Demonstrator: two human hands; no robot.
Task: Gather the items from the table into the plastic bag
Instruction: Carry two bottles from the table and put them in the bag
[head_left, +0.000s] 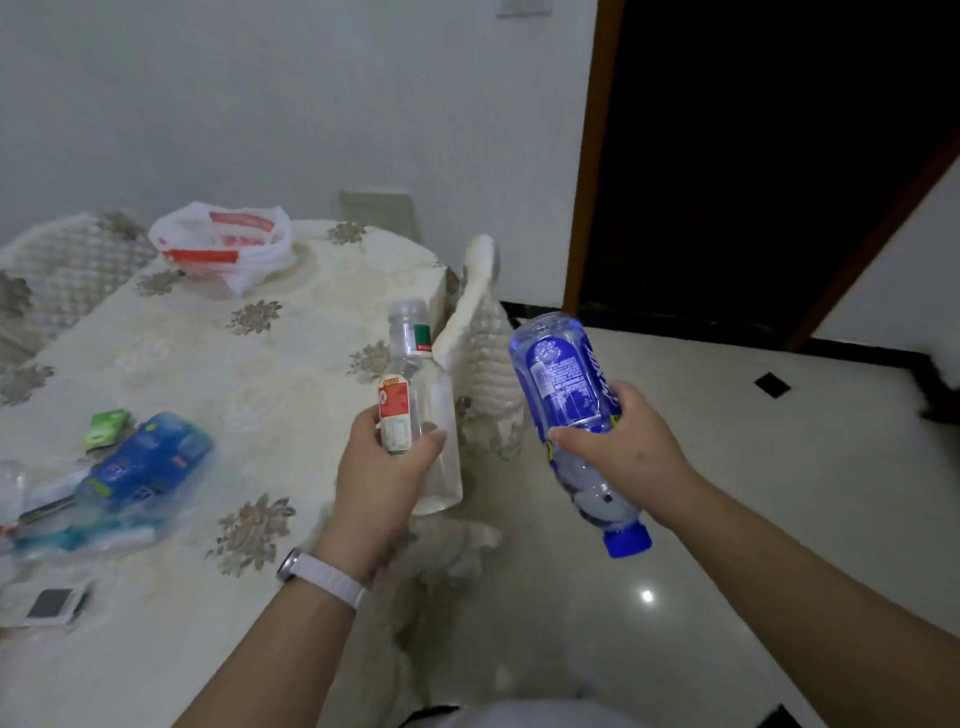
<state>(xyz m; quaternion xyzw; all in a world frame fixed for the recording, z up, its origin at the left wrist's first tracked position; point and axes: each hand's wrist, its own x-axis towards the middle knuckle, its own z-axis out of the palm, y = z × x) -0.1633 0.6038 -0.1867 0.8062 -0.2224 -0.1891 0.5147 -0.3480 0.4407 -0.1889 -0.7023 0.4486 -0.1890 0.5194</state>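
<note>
My left hand (382, 467) grips a clear glass bottle (423, 395) with a red and white label, held upright over the table's right edge. My right hand (618, 441) holds a blue plastic bottle (563, 384) tilted, its blue cap (627, 540) pointing down toward me, over the floor beside the table. A white plastic bag with red print (221, 241) lies open at the far end of the table (234, 364). A blue plastic package (140, 467) and a small green packet (106, 427) lie at the table's left.
A cream flowered cloth covers the table. A small white device (49, 605) lies near the front left edge. A covered chair (485, 332) stands at the table's right side, another (62, 270) at the far left. A dark doorway (753, 156) opens beyond the glossy floor.
</note>
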